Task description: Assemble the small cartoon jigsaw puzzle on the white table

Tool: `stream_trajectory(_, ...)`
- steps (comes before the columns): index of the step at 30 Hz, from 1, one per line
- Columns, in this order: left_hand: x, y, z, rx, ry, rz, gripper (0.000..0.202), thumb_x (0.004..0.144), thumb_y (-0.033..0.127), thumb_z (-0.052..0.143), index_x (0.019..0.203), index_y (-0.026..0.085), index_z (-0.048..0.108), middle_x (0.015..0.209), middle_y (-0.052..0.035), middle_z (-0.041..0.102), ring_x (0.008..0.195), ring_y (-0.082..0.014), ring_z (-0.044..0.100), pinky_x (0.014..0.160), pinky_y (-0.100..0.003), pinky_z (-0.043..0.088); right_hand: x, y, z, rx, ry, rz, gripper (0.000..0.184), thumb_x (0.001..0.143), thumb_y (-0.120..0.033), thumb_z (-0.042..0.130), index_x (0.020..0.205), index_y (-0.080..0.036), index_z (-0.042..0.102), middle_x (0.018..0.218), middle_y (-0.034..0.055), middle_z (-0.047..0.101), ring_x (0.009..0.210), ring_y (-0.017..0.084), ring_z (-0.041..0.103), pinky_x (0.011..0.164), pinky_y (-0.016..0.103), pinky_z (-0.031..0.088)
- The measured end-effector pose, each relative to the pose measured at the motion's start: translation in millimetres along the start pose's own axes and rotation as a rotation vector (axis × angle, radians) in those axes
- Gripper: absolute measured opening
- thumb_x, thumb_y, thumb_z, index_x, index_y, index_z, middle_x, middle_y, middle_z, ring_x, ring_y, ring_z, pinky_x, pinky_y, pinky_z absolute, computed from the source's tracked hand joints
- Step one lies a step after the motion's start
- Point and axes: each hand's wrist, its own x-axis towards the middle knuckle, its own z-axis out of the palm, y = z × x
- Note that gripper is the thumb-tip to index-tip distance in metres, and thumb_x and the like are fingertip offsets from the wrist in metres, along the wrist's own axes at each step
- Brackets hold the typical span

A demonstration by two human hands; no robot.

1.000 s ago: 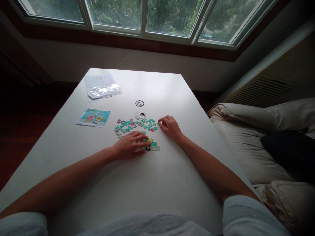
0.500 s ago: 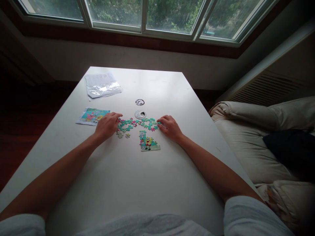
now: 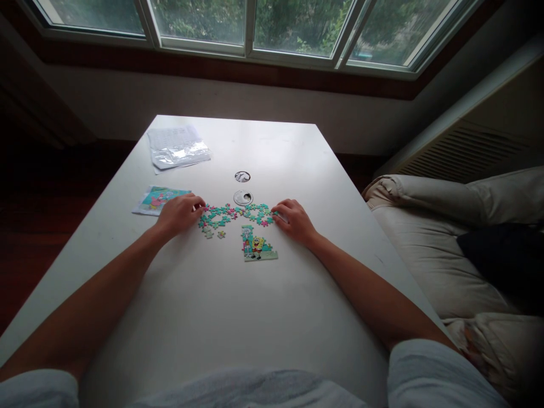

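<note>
My left hand rests on the table at the left end of the loose jigsaw pieces. Its fingers are bent a little and apart, with no piece visible in them. At the right end of the pile, my right hand lies with thumb and forefinger apart, close to the outermost pieces. The loose pieces are mostly turquoise with some pink and yellow. Nearer to me is a partly joined puzzle, an L shape showing a yellow square cartoon figure and a taller pale one.
Behind my left hand lies a printed picture packet. A clear plastic bag with white paper is at the far left. Two round fittings, a near one and a far one, sit in the white table. A beige sofa stands at the right.
My left hand has drawn back slightly to the left, showing more of the pieces at that end. My right hand stays in the same place.
</note>
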Motion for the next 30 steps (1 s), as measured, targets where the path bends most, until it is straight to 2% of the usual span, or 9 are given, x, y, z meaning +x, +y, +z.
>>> stream_trajectory(5, -7.7, 25.5, 0.1, 0.058, -0.006, 0.030, 0.027, 0.093, 0.042, 0.054, 0.094, 0.024, 0.074, 0.095, -0.0037, 0.072, 0.082, -0.0210, 0.065, 0.064, -0.030, 0.039, 0.2, -1.2, -0.3, 0.004, -0.005, 0.005, 0.017, 0.096, -0.033, 0.059, 0.107, -0.027, 0.071, 0.108, 0.0081, 0.065, 0.104, 0.027, 0.055, 0.094, 0.045, 0.045)
stream_trajectory(11, -17.2, 47.7, 4.6, 0.212, 0.041, 0.036, 0.026, 0.095, 0.037, 0.053, 0.096, 0.022, 0.074, 0.096, -0.0079, 0.071, 0.091, -0.0260, 0.064, 0.074, -0.035, 0.043, 0.3, -3.1, -2.2, 0.004, -0.015, 0.011, 0.015, 0.096, -0.031, 0.059, 0.104, -0.026, 0.071, 0.108, 0.0082, 0.065, 0.104, 0.027, 0.055, 0.094, 0.044, 0.045)
stream_trajectory(15, -18.8, 52.1, 5.9, 0.220, 0.050, 0.071, 0.024, 0.096, 0.031, 0.052, 0.093, 0.021, 0.073, 0.095, -0.0091, 0.070, 0.094, -0.0278, 0.063, 0.079, -0.038, 0.044, 0.3, -2.8, -1.9, -0.002, -0.015, 0.016, 0.015, 0.095, -0.030, 0.060, 0.104, -0.026, 0.071, 0.108, 0.0079, 0.065, 0.104, 0.027, 0.055, 0.094, 0.044, 0.045)
stream_trajectory(21, -17.8, 51.8, 7.3, 0.159, 0.045, 0.102, 0.022, 0.095, 0.029, 0.052, 0.096, 0.021, 0.073, 0.098, -0.0094, 0.068, 0.092, -0.0261, 0.062, 0.080, -0.037, 0.045, 0.1, -2.8, -2.2, 0.002, -0.015, 0.019, 0.015, 0.095, -0.030, 0.059, 0.104, -0.027, 0.071, 0.109, 0.0081, 0.065, 0.104, 0.027, 0.055, 0.094, 0.045, 0.045)
stream_trajectory(25, -18.1, 56.4, 7.7, 0.179, 0.020, 0.162, 0.027, 0.098, 0.026, 0.046, 0.095, 0.019, 0.071, 0.098, -0.0117, 0.066, 0.093, -0.0262, 0.061, 0.082, -0.038, 0.044, 0.5, -2.4, -2.5, -0.001, -0.016, 0.015, 0.016, 0.096, -0.032, 0.059, 0.104, -0.027, 0.071, 0.109, 0.0081, 0.064, 0.104, 0.027, 0.055, 0.094, 0.045, 0.045)
stream_trajectory(30, -20.0, 59.4, 4.8, 0.180, -0.020, 0.193, 0.031, 0.100, 0.027, 0.041, 0.100, 0.020, 0.071, 0.098, -0.0100, 0.067, 0.089, -0.0244, 0.063, 0.077, -0.035, 0.044, 0.6, -2.4, -2.1, 0.002, -0.018, 0.009, 0.016, 0.096, -0.032, 0.059, 0.105, -0.027, 0.071, 0.108, 0.0080, 0.064, 0.104, 0.027, 0.055, 0.094, 0.045, 0.045)
